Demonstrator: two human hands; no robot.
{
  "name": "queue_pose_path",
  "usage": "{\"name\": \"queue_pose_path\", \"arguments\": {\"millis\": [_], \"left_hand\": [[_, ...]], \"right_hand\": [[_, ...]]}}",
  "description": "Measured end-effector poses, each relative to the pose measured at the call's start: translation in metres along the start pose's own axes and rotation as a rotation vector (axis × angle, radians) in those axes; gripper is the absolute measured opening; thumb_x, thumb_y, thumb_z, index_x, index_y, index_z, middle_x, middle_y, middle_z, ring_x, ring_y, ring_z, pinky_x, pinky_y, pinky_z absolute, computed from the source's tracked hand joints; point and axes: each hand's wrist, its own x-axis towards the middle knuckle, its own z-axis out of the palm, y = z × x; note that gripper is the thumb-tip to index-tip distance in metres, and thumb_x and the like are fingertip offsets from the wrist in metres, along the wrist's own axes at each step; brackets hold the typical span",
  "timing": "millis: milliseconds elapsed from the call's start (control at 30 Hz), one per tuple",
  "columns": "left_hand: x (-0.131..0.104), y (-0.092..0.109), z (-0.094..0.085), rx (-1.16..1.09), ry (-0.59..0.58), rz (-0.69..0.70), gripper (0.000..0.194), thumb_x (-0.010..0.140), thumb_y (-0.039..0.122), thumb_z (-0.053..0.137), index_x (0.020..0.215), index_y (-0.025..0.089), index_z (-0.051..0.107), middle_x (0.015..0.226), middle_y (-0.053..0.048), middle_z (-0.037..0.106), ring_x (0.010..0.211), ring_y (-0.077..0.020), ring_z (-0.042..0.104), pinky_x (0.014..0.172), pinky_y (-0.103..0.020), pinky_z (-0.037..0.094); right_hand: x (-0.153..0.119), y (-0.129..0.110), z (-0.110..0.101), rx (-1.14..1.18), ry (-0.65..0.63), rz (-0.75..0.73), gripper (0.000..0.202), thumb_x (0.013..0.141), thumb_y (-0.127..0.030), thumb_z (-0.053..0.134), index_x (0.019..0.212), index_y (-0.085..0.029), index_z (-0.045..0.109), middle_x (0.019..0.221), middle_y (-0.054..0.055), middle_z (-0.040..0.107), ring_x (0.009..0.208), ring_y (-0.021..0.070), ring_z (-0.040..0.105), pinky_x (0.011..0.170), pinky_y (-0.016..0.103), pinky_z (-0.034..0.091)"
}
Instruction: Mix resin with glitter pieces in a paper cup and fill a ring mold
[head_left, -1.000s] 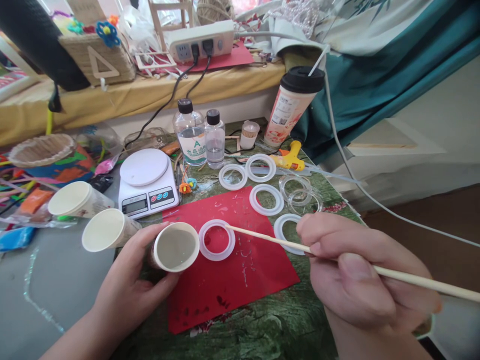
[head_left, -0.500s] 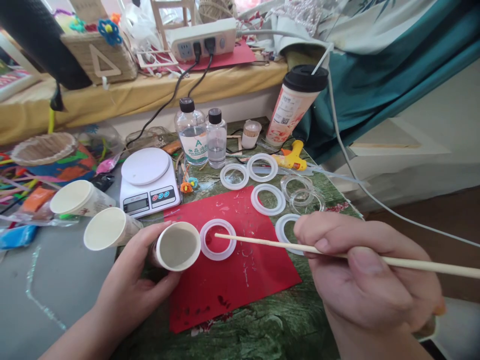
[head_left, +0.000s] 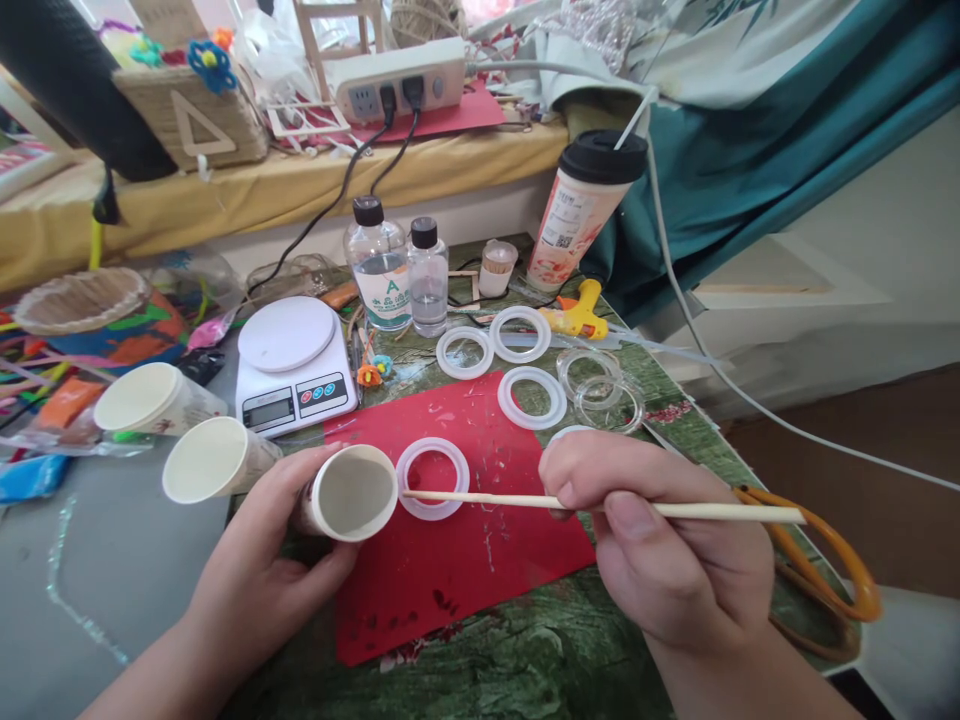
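Observation:
My left hand is wrapped round a paper cup that holds cloudy greyish liquid. In my right hand a thin wooden stick is pinched, lying nearly level. Its tip is over the left side of a translucent ring mould, just right of the cup. That mould lies on a red sheet. More ring moulds lie behind my right hand, which partly hides one of them.
Two paper cups and a white scale are at the left. Behind stand two clear bottles, a small cup, a yellow glue gun and a tall lidded cup. Orange-handled scissors lie right.
My right hand has moved left with the stick, and the tip has shifted from the mould's middle to its left side. The orange handles now show. My left hand still grips the cup.

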Motion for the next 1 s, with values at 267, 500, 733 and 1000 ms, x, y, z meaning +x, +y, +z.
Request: {"name": "queue_pose_path", "arguments": {"millis": [267,500,733,1000], "left_hand": [[0.0002,0.0003,-0.0004,0.009,0.005,0.009,0.055,0.095,0.033,0.071,0.148,0.031,0.057,0.138,-0.011,0.076,0.123,-0.0332,0.078,0.101,-0.048,0.068],[-0.0006,-0.0008,-0.001,0.009,0.003,-0.005,0.058,0.093,0.031,0.072,0.149,0.031,0.056,0.138,-0.01,0.075,0.123,-0.0336,0.077,0.102,-0.05,0.068],[-0.0006,-0.0008,-0.0007,0.007,0.001,-0.002,0.058,0.093,0.029,0.072,0.148,0.031,0.056,0.139,-0.011,0.075,0.124,-0.0345,0.077,0.103,-0.051,0.067],[-0.0013,-0.0006,0.0001,-0.013,0.008,-0.019,0.058,0.093,0.03,0.072,0.148,0.032,0.057,0.139,-0.01,0.075,0.126,-0.0345,0.076,0.104,-0.05,0.066]], "right_hand": [[-0.0008,0.0013,-0.0015,0.003,0.001,0.02,0.024,0.109,-0.027,0.056,0.1,-0.024,0.079,0.082,0.006,0.072,0.073,0.0244,0.067,0.072,0.042,0.055],[-0.0016,0.0011,-0.0042,0.005,0.017,0.037,0.026,0.11,-0.03,0.058,0.094,-0.024,0.077,0.076,0.005,0.069,0.069,0.0231,0.065,0.067,0.04,0.054],[-0.0012,0.0031,-0.0062,0.021,0.02,0.056,0.025,0.109,-0.029,0.057,0.095,-0.024,0.078,0.076,0.005,0.069,0.07,0.0231,0.065,0.068,0.04,0.054],[-0.0001,0.0031,-0.0029,0.033,0.039,0.026,0.024,0.107,-0.023,0.057,0.101,-0.023,0.08,0.079,0.006,0.071,0.075,0.0247,0.068,0.073,0.042,0.056]]}}
